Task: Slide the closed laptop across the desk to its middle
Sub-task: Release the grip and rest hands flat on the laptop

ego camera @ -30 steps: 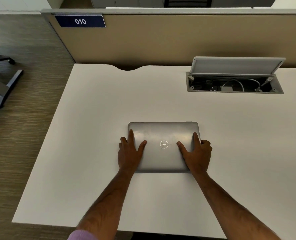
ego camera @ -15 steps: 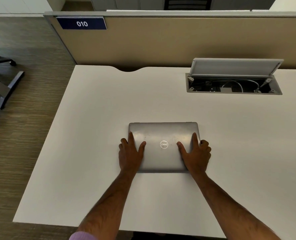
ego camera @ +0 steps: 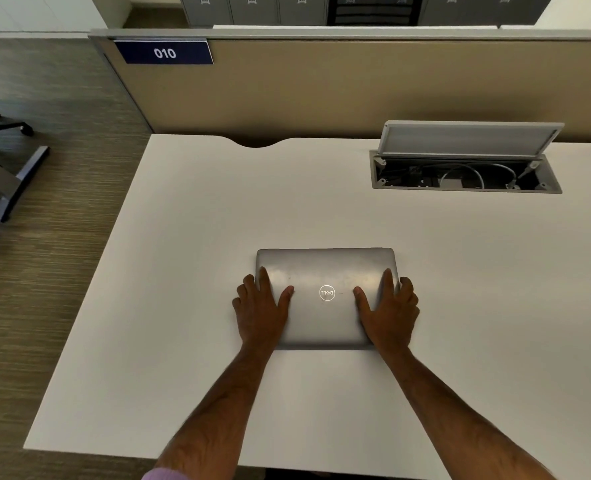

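A closed silver laptop (ego camera: 325, 271) lies flat on the white desk (ego camera: 190, 237), a little left of the desk's visible middle, with its round logo facing up. My left hand (ego camera: 260, 311) presses on the lid's left side, its outer fingers curled over the left edge. My right hand (ego camera: 389, 313) mirrors it on the right side, fingers wrapped over the right edge. Both thumbs point inward toward the logo. The laptop's near corners are hidden under my palms.
An open cable box (ego camera: 463, 174) with its grey lid raised is sunk into the desk at the back right, with wires inside. A tan partition (ego camera: 321, 88) with a blue "010" sign (ego camera: 164, 53) closes the back. A chair base (ego camera: 7, 161) stands on the floor to the left.
The view has tipped slightly, so the desk sits a little lower in frame. Both hands keep the same hold, and the laptop has barely shifted on the desk.
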A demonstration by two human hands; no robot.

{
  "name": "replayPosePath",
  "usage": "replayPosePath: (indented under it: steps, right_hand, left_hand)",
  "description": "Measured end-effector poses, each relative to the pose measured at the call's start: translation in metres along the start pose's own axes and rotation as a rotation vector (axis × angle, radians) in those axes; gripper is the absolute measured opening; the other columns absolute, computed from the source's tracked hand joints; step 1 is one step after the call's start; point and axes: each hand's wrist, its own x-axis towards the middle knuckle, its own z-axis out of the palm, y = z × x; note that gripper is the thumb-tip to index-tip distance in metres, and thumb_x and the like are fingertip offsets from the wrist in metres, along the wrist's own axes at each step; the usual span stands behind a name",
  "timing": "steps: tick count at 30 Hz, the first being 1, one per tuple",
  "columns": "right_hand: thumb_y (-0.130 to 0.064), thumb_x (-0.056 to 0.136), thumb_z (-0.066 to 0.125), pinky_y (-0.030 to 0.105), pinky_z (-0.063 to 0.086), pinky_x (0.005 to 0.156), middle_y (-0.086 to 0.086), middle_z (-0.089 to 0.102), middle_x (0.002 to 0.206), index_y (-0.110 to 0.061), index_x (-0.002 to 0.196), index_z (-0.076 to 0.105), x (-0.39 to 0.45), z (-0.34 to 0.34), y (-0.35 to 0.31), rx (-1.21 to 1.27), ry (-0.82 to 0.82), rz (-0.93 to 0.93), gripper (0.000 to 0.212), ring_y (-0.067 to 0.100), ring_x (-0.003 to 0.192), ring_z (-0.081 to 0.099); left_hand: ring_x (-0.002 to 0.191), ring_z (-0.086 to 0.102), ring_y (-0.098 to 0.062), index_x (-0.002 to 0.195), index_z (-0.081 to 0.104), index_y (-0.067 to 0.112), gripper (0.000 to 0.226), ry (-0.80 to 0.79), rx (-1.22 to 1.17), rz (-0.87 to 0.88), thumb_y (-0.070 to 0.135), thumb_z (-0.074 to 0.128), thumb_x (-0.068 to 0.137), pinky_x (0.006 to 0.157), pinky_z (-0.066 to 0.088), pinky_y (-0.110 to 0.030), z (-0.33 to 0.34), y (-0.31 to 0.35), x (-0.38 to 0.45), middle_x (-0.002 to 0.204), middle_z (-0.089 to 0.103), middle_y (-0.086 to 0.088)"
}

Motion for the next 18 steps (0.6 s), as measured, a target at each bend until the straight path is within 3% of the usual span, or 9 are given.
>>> replayPosePath:
  steps: [4, 7, 10, 18]
  right_hand:
    - [-0.053, 0.096, 0.047, 0.053, 0.029, 0.117, 0.030, 0.030, 0.158, 0.000, 0.152, 0.035, -0.002, -0.003, -0.004, 0.026, -0.023, -0.094, 0.079, 0.046, 0.147, 0.027]
    - [-0.050, 0.098, 0.037, 0.053, 0.022, 0.122, 0.030, 0.020, 0.162, 0.007, 0.153, 0.026, -0.003, -0.003, -0.009, 0.059, -0.045, -0.186, 0.080, 0.046, 0.151, 0.018]
    - [-0.048, 0.100, 0.031, 0.050, 0.020, 0.124, 0.025, 0.015, 0.165, 0.007, 0.155, 0.021, -0.003, 0.000, -0.012, 0.042, -0.088, -0.278, 0.078, 0.041, 0.154, 0.013]
    - [-0.032, 0.103, 0.023, 0.046, 0.019, 0.125, 0.018, 0.013, 0.166, 0.002, 0.156, 0.019, -0.004, 0.007, -0.028, 0.002, -0.168, -0.472, 0.063, 0.031, 0.155, 0.010]
  left_hand:
    - [0.137, 0.043, -0.041, 0.153, 0.038, 0.005, 0.079, 0.063, -0.015, 0.064, 0.059, 0.050, 0.097, 0.110, 0.038, -0.052, 0.003, 0.007, 0.000, 0.156, 0.039, -0.024]
    - [0.153, 0.022, -0.038, 0.157, 0.027, 0.002, 0.077, 0.064, 0.004, 0.137, 0.056, 0.030, 0.103, 0.124, 0.020, -0.052, 0.006, 0.011, 0.000, 0.166, 0.019, -0.021]
    - [0.154, 0.018, -0.035, 0.157, 0.024, -0.002, 0.073, 0.063, -0.028, 0.208, 0.048, 0.021, 0.104, 0.125, 0.018, -0.051, 0.009, 0.017, -0.001, 0.166, 0.018, -0.021]
    - [0.151, 0.027, -0.038, 0.152, 0.032, -0.007, 0.060, 0.039, -0.071, 0.370, 0.025, 0.026, 0.102, 0.122, 0.027, -0.053, 0.011, 0.030, -0.004, 0.161, 0.029, -0.026]
